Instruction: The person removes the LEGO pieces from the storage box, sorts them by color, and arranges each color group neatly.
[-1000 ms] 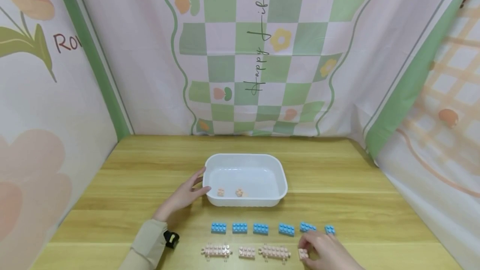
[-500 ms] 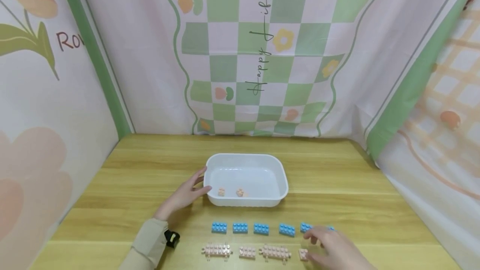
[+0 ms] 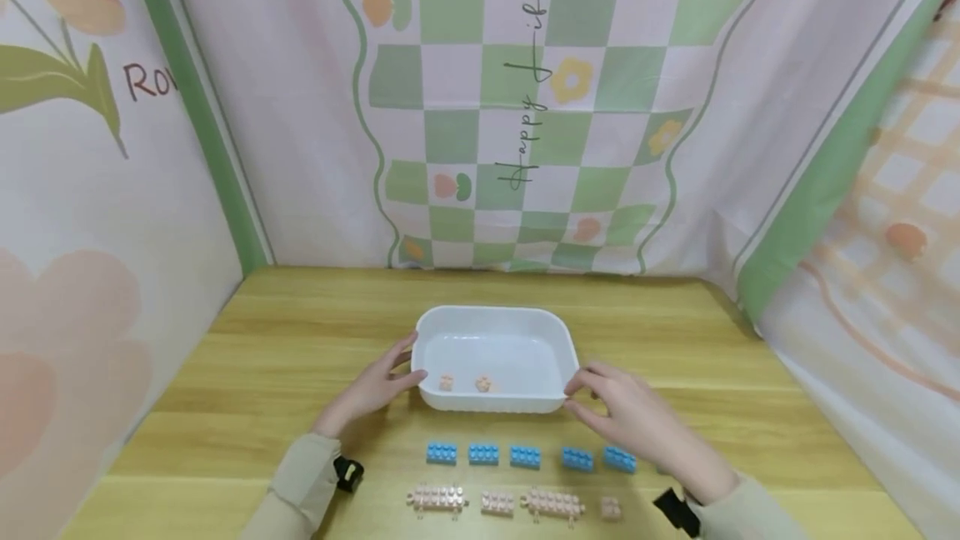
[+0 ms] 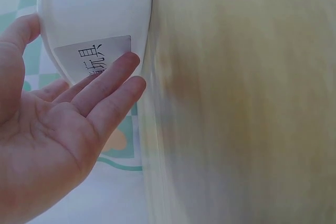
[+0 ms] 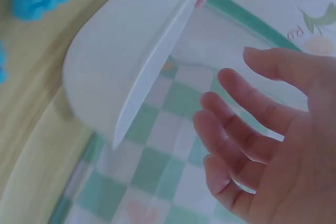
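Observation:
A white plastic bin [image 3: 495, 405] stands mid-table with a few small peach pieces [image 3: 483, 383] inside. My left hand [image 3: 378, 386] touches its left side, thumb at the rim; in the left wrist view its relaxed fingers lie by a white label [image 4: 119, 45] with dark characters. My right hand [image 3: 630, 411] hovers by the bin's right front corner; in the right wrist view its loosely bent fingers [image 5: 231, 121] hold nothing and are apart from the bin wall [image 5: 115, 51].
In front of the bin runs a row of blue toy bricks [image 3: 483, 454], one mostly hidden by my right arm. Nearer lies a row of pale pink bricks [image 3: 497, 503], including a small one [image 3: 611, 508] at right. Patterned curtains [image 3: 495, 140] enclose the wooden table [image 3: 300, 307].
My right hand has released the small pale pink brick, risen and moved forward to the bin's right corner. The brick stays on the table. My left hand remains at the bin's left side.

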{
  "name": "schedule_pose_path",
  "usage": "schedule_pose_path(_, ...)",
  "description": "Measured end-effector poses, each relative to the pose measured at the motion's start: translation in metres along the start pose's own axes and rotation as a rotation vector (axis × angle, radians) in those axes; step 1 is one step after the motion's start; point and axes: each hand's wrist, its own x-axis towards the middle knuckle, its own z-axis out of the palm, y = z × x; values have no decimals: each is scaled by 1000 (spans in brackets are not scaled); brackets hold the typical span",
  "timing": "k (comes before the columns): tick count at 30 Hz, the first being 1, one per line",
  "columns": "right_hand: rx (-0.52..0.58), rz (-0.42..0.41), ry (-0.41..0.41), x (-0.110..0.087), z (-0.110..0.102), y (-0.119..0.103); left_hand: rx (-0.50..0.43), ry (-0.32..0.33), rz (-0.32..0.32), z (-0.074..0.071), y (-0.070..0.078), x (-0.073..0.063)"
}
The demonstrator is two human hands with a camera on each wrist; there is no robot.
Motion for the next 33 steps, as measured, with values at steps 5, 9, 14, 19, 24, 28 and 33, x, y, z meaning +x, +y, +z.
schedule_pose_path(5,-5,-39,-43,26,9,-8,6,-9,6,1,-2,1)
schedule_pose_path(9,3,-73,-45,39,15,-13,8,-3,10,3,-4,2)
schedule_pose_path(14,53,-67,-78,58,23,-17,8,8,16,1,-5,1)
schedule_pose_path(19,98,-48,-145,81,37,-19,-4,1,22,0,-3,1)
schedule_pose_path(24,106,-56,-172,101,53,-19,-5,1,15,0,-2,0)
schedule_pose_path(28,127,-14,-207,113,65,-18,-6,3,15,0,-2,1)
schedule_pose_path(33,148,66,-254,124,81,-17,1,7,17,-1,-4,1)
